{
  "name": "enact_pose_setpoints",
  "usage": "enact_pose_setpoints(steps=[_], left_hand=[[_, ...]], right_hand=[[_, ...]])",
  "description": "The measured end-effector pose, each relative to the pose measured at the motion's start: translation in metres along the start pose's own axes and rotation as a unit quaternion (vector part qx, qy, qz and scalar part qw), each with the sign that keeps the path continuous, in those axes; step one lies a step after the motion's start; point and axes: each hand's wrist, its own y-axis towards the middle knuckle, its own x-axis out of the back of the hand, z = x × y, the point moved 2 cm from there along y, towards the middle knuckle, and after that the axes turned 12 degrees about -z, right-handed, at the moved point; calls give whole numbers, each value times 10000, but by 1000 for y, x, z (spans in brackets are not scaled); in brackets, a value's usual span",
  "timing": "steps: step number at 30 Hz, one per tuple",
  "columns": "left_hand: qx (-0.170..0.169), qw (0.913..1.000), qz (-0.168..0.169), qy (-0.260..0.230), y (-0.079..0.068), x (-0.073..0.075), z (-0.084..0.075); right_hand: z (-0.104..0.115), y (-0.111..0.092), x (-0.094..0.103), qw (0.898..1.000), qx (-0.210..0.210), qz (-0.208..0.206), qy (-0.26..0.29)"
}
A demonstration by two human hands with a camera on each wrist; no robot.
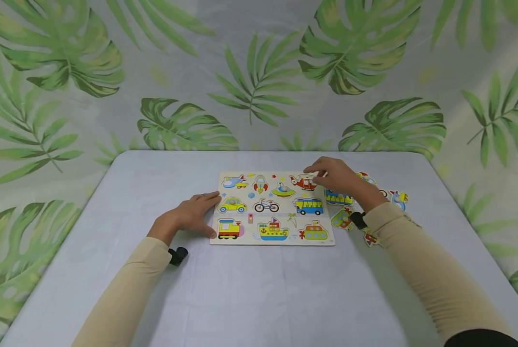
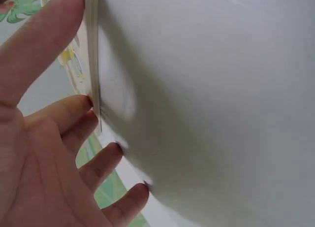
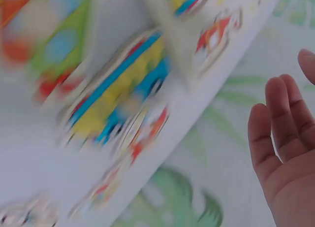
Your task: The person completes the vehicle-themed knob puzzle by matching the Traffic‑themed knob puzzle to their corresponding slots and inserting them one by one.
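Observation:
A wooden vehicle puzzle board (image 1: 250,231) lies flat on the white table, its pictures facing up. My left hand (image 1: 192,213) rests at its left edge, thumb and fingers spread; in the left wrist view that hand's fingertips touch the board's side and the table. Above the top right corner hovers my right hand (image 1: 339,177), thumb and index finger apart, next to the red helicopter picture (image 1: 304,182). Nothing shows between the fingers of the right hand (image 3: 290,143) in the right wrist view, though its thumb is mostly cut off there.
Loose puzzle pieces lie right of the board, partly under my right arm: a blue-yellow bus piece (image 1: 338,198), a green submarine piece (image 1: 341,219), a red piece (image 1: 370,238) and a blue piece (image 1: 399,199). A leaf-patterned cloth (image 1: 254,86) hangs behind the table (image 1: 259,289).

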Motion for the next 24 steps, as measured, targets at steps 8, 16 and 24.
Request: enact_pose_setpoints(steps=[8,16,24], left_hand=[[130,9999,20,-59,-1,0,-4],[96,9998,-36,-148,-3,-1,1],[35,9996,-48,-260,-1,-3,2]], right_hand=[[-40,-61,35,9992,-162,-170,-318],[-62,-104,45,9985,-447,-39,-312],[-70,-136,34,9992,79,-70,-390]])
